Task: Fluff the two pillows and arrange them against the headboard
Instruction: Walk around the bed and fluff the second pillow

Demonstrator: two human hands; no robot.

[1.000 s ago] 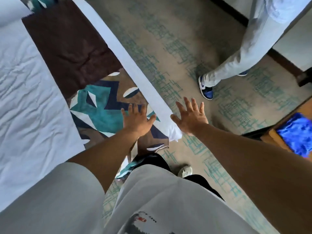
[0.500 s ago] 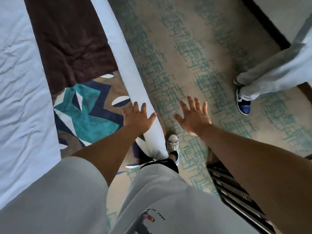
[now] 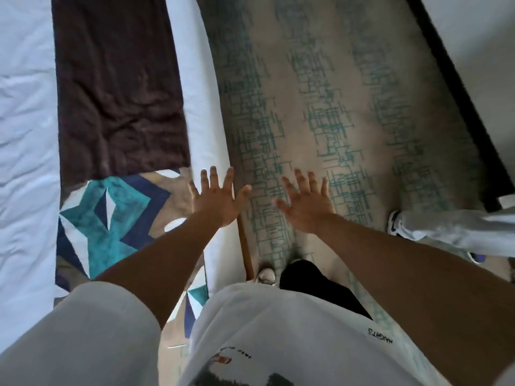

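Observation:
No pillow and no headboard is in view. My left hand [image 3: 218,197] is stretched out flat with fingers spread over the white edge of the bed [image 3: 195,107], holding nothing. My right hand [image 3: 308,204] is also open with spread fingers, hovering over the carpet [image 3: 320,93] beside the bed. The bed carries a white wrinkled sheet [image 3: 25,135] and a bed runner [image 3: 117,87], dark brown with a teal, navy and white pattern at its near end.
I stand on patterned beige and teal carpet along the bed's right side, one of my shoes [image 3: 266,274] near the bed edge. Another person's leg and shoe [image 3: 401,222] are at the right. A dark baseboard [image 3: 457,93] and wall run along the far right.
The view has shifted along the bed's side. The other person's foot now sits further right and lower. Both my hands stay open and spread, the left one over the bed edge.

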